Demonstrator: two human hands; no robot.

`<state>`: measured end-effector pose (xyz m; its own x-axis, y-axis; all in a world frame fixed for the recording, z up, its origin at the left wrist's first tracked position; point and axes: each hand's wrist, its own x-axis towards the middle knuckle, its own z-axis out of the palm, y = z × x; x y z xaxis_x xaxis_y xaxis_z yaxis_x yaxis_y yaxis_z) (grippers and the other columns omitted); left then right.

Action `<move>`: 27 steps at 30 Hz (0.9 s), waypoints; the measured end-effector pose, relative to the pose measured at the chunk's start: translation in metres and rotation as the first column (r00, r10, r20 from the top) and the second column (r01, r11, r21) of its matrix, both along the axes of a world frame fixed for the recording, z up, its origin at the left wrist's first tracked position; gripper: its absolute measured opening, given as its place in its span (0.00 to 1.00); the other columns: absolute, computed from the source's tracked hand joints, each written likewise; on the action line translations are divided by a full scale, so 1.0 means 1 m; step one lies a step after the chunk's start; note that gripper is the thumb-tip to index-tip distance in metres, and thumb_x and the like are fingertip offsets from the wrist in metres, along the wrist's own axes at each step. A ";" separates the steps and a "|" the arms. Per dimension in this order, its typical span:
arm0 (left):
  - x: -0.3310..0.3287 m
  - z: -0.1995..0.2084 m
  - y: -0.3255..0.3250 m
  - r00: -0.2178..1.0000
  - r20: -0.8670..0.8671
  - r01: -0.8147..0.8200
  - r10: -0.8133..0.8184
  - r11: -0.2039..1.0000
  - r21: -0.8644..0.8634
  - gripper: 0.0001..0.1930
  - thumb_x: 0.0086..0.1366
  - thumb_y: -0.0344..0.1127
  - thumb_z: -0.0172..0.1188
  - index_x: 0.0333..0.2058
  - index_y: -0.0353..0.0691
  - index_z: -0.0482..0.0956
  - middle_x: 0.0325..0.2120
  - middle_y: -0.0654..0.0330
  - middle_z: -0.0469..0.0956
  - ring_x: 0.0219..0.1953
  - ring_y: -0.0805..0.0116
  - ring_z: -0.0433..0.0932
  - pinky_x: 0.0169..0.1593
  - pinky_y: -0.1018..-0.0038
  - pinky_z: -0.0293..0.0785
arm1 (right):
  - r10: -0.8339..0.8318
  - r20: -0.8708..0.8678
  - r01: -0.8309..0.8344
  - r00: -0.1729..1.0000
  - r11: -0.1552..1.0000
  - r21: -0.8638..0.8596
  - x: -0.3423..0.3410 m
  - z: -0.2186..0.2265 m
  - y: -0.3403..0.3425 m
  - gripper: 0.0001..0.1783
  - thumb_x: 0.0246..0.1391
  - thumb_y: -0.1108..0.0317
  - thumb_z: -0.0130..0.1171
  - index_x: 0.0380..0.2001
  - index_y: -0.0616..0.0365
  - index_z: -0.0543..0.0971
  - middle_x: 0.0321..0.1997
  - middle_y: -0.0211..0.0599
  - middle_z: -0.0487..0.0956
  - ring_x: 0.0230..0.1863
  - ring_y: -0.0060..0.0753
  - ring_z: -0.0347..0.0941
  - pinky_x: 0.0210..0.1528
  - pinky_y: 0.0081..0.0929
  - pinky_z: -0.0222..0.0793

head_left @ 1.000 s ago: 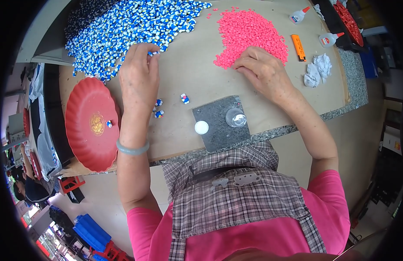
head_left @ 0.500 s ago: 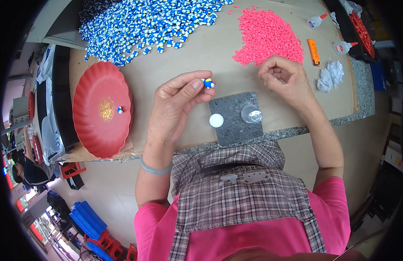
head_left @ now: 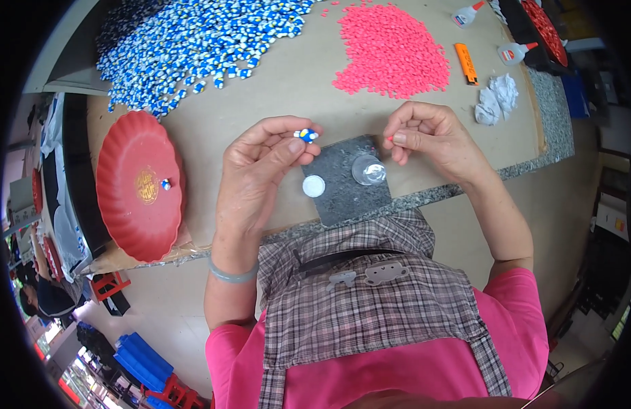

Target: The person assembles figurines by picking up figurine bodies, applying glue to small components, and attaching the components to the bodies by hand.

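Between the thumb and fingers of my left hand [head_left: 264, 153] is a small blue, white and yellow figurine [head_left: 306, 135]. My right hand [head_left: 431, 136] pinches a tiny pink piece [head_left: 390, 139], of the same colour as those in the pink heap [head_left: 394, 51] beyond it. Both hands are raised over a dark stone slab [head_left: 336, 160], one on either side. On the slab are a small clear cup [head_left: 368, 170] and a round white cap [head_left: 314, 185]. To the left, a red scalloped dish [head_left: 128, 204] holds one similar figurine [head_left: 166, 184].
A large pile of blue and white figurines [head_left: 206, 41] covers the far left of the table. At the right lie two glue bottles [head_left: 514, 53], an orange utility knife [head_left: 466, 64] and crumpled white tissue [head_left: 497, 99]. The table's granite edge [head_left: 431, 196] runs before me.
My right hand has come away from the pink heap towards the slab, a pink piece now visible in its fingertips. My left hand still holds the figurine. The whole view has shifted slightly.
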<state>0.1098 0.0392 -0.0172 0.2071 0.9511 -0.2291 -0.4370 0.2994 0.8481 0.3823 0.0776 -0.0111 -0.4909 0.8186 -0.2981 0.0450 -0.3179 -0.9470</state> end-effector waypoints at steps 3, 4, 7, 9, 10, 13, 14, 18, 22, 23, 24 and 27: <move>0.004 0.003 -0.001 0.999 0.050 -0.004 0.005 1.000 -0.002 0.12 0.64 0.23 0.59 0.47 0.30 0.78 0.42 0.49 0.81 0.40 0.69 0.81 0.46 0.77 0.77 | 0.009 0.002 -0.009 1.000 0.999 0.031 0.002 0.000 -0.007 0.03 0.59 0.74 0.58 0.36 0.62 0.78 0.31 0.31 0.78 0.30 0.19 0.75 0.35 0.19 0.74; 0.004 0.002 -0.002 0.999 0.052 -0.003 0.003 1.000 -0.005 0.12 0.64 0.23 0.59 0.47 0.30 0.78 0.42 0.49 0.81 0.40 0.69 0.81 0.46 0.77 0.77 | 0.008 0.020 -0.010 1.000 0.998 0.060 0.002 0.000 -0.009 0.03 0.59 0.74 0.58 0.35 0.62 0.78 0.31 0.30 0.78 0.30 0.19 0.75 0.36 0.19 0.73; 0.005 -0.003 -0.003 0.992 0.127 -0.012 0.010 1.000 0.020 0.12 0.64 0.23 0.59 0.47 0.31 0.78 0.44 0.49 0.81 0.40 0.70 0.80 0.45 0.77 0.76 | 0.017 0.033 -0.019 0.999 0.998 0.068 0.004 0.000 -0.012 0.02 0.59 0.74 0.59 0.35 0.61 0.78 0.30 0.27 0.76 0.30 0.18 0.74 0.36 0.19 0.72; 0.006 -0.005 -0.004 0.996 0.086 -0.039 0.036 0.999 0.029 0.12 0.64 0.23 0.60 0.46 0.32 0.78 0.44 0.49 0.80 0.39 0.70 0.80 0.45 0.77 0.75 | 0.024 0.044 -0.027 0.999 0.998 0.056 0.006 0.001 -0.012 0.02 0.58 0.75 0.59 0.35 0.61 0.77 0.29 0.27 0.76 0.29 0.17 0.73 0.35 0.18 0.72; 0.006 -0.004 -0.004 0.996 0.087 -0.038 0.036 0.999 0.026 0.12 0.64 0.23 0.60 0.46 0.32 0.78 0.44 0.49 0.80 0.39 0.70 0.80 0.45 0.77 0.75 | 0.029 0.055 -0.032 0.998 0.998 0.047 0.006 0.002 -0.012 0.03 0.57 0.76 0.60 0.34 0.61 0.77 0.29 0.27 0.76 0.28 0.17 0.73 0.35 0.18 0.72; 0.009 0.005 -0.004 0.999 -0.030 -0.025 0.025 1.000 -0.001 0.11 0.64 0.23 0.60 0.46 0.32 0.78 0.43 0.49 0.81 0.39 0.70 0.80 0.45 0.77 0.75 | 0.038 0.049 -0.039 0.998 0.999 0.012 0.003 0.006 -0.012 0.07 0.54 0.78 0.62 0.34 0.60 0.74 0.28 0.27 0.76 0.27 0.16 0.72 0.32 0.16 0.71; 0.011 0.008 -0.005 0.999 -0.026 -0.038 0.038 0.999 0.007 0.11 0.64 0.23 0.59 0.46 0.32 0.78 0.42 0.49 0.81 0.39 0.71 0.80 0.44 0.77 0.75 | 0.039 0.049 -0.040 0.998 0.999 0.009 0.002 0.008 -0.013 0.07 0.54 0.78 0.62 0.34 0.60 0.74 0.28 0.27 0.76 0.27 0.16 0.72 0.32 0.16 0.71; 0.009 0.003 -0.007 0.993 -0.102 -0.049 0.056 0.996 0.072 0.13 0.65 0.22 0.58 0.48 0.32 0.78 0.43 0.50 0.82 0.40 0.71 0.80 0.45 0.78 0.75 | 0.075 0.051 -0.072 0.996 0.996 -0.049 -0.003 0.013 -0.014 0.12 0.52 0.81 0.63 0.33 0.58 0.70 0.27 0.28 0.76 0.25 0.15 0.73 0.28 0.14 0.70; 0.007 0.002 -0.008 0.985 -0.172 -0.008 0.023 0.996 0.085 0.14 0.64 0.22 0.58 0.50 0.31 0.78 0.42 0.52 0.82 0.40 0.71 0.80 0.45 0.78 0.75 | 0.093 0.128 -0.086 0.987 0.994 -0.060 -0.006 0.019 -0.015 0.13 0.51 0.82 0.63 0.31 0.58 0.68 0.26 0.28 0.76 0.24 0.13 0.73 0.26 0.12 0.69; 0.007 0.000 -0.008 0.977 -0.209 -0.007 0.036 0.991 0.136 0.15 0.64 0.21 0.59 0.50 0.31 0.77 0.40 0.54 0.82 0.40 0.72 0.80 0.45 0.78 0.75 | 0.094 0.129 -0.086 0.987 0.994 -0.061 -0.007 0.021 -0.015 0.13 0.51 0.82 0.63 0.31 0.58 0.68 0.26 0.28 0.76 0.24 0.13 0.73 0.26 0.12 0.69; 0.007 -0.001 -0.009 0.968 -0.246 -0.005 0.052 0.983 0.186 0.15 0.64 0.21 0.59 0.50 0.31 0.77 0.39 0.56 0.82 0.40 0.73 0.80 0.45 0.78 0.76 | 0.098 0.158 -0.091 0.983 0.995 -0.049 -0.007 0.022 -0.015 0.13 0.51 0.81 0.63 0.31 0.57 0.68 0.26 0.28 0.76 0.24 0.13 0.73 0.25 0.12 0.69; 0.012 0.007 -0.012 0.978 -0.195 -0.049 0.074 0.990 0.131 0.15 0.63 0.20 0.60 0.50 0.31 0.77 0.37 0.58 0.81 0.40 0.74 0.80 0.44 0.80 0.76 | 0.099 0.202 -0.095 0.974 0.995 -0.028 -0.010 0.026 -0.016 0.13 0.51 0.82 0.63 0.31 0.57 0.68 0.26 0.28 0.76 0.24 0.12 0.72 0.26 0.12 0.69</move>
<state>0.1222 0.0269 -0.0098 0.1093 0.9843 -0.1382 -0.2704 0.1633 0.9488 0.3723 0.0612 0.0151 -0.4954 0.7638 -0.4138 0.2674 -0.3192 -0.9092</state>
